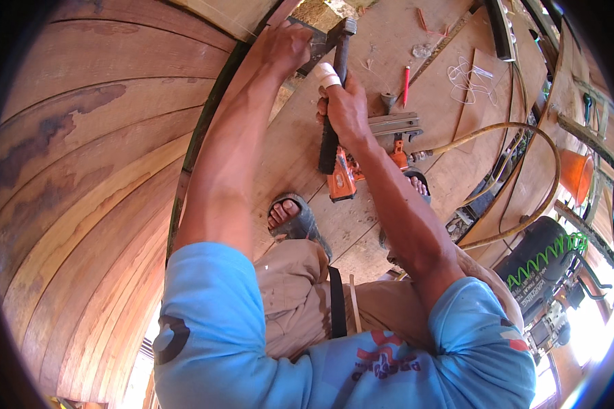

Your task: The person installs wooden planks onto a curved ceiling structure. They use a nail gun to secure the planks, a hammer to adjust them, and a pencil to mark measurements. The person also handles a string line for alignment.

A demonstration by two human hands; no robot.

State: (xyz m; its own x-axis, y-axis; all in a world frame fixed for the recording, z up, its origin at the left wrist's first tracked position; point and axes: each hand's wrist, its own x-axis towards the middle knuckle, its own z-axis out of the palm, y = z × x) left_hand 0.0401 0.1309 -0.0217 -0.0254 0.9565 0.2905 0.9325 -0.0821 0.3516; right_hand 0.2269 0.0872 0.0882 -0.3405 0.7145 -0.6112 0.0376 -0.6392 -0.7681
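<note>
My right hand (348,112) is wrapped round the handle of a hammer (342,58), and white tape covers one of its digits. The hammer stands head-away, its metal head at the far end and its black grip pointing back toward me. Just left of the hammer head, my left hand (288,48) is closed at the edge of the curved plank wall (116,112), beside a dark piece of wood (315,46). Whatever its fingers pinch is hidden. Under my right forearm lies an orange nail gun (342,183) on the plywood floor, partly covered.
A yellowish air hose (558,163) loops from the nail gun to the right. A red pencil (406,86), tangled white string (471,76) and a thin board (472,102) lie on the floor. A black compressor tank (542,255) and an orange funnel-like item (576,176) stand right.
</note>
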